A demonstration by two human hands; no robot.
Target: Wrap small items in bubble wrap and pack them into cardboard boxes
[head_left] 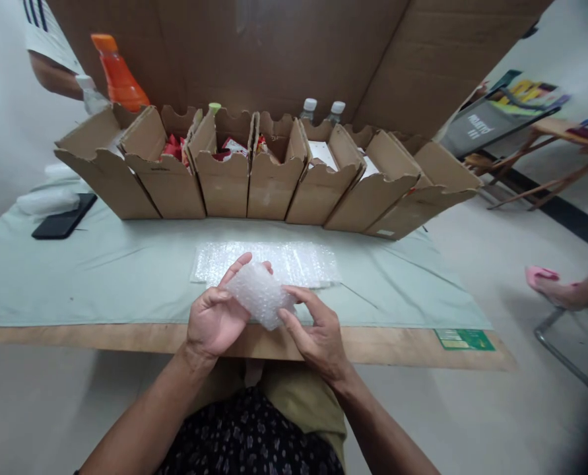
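A small bundle wrapped in bubble wrap (260, 298) sits between both my hands, just above the table's near edge. My left hand (217, 313) cups it from the left, palm up, fingers curled round its back. My right hand (313, 333) pinches its right side with thumb and fingers. What is inside the wrap is hidden. A flat stack of bubble wrap sheets (294, 260) lies on the pale green cloth (100, 277) right behind the bundle.
A row of open cardboard bins (268, 181) holds red packets and white items; bottles stand behind, one orange (118, 76). A black phone (63, 218) lies far left. Another person's arm (51, 72) shows top left, a foot in a pink slipper (554, 285) right.
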